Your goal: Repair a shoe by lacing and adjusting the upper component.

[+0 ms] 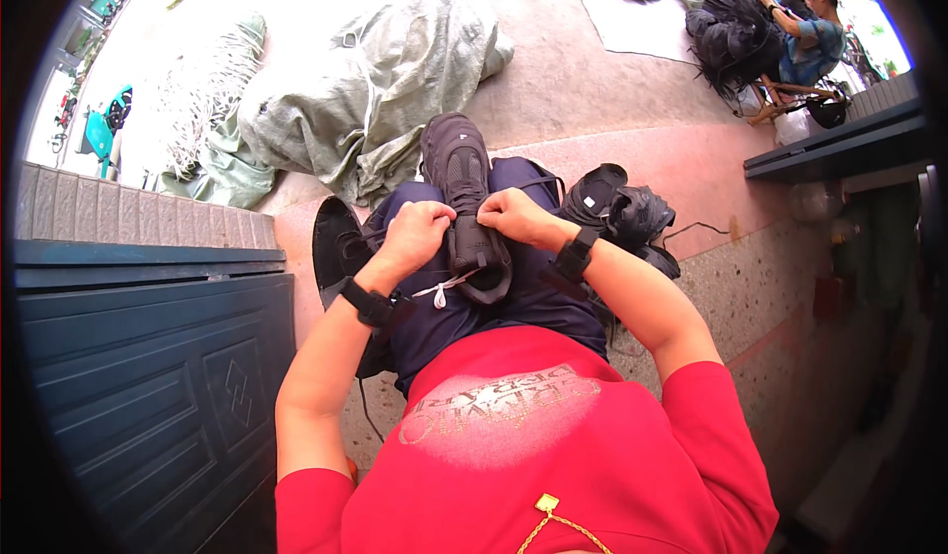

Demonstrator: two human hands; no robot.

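A black sneaker (462,174) lies across my lap on dark trousers, its toe pointing away and its heel opening toward me. My left hand (420,233) is closed in a pinch at the left side of the lacing. On the other side my right hand (518,218) pinches too. Both seem to grip the dark shoelace (466,203), though the fingers mostly hide it there. A white string (440,289) with a small loop hangs near the heel. Black bands circle both wrists.
More black shoes (612,203) lie to the right of my legs, and another dark shoe (339,243) is on the left. Grey-green sacks (370,90) lie ahead. A blue door (158,376) stands at left. A person (815,36) sits far right beside black items (731,36).
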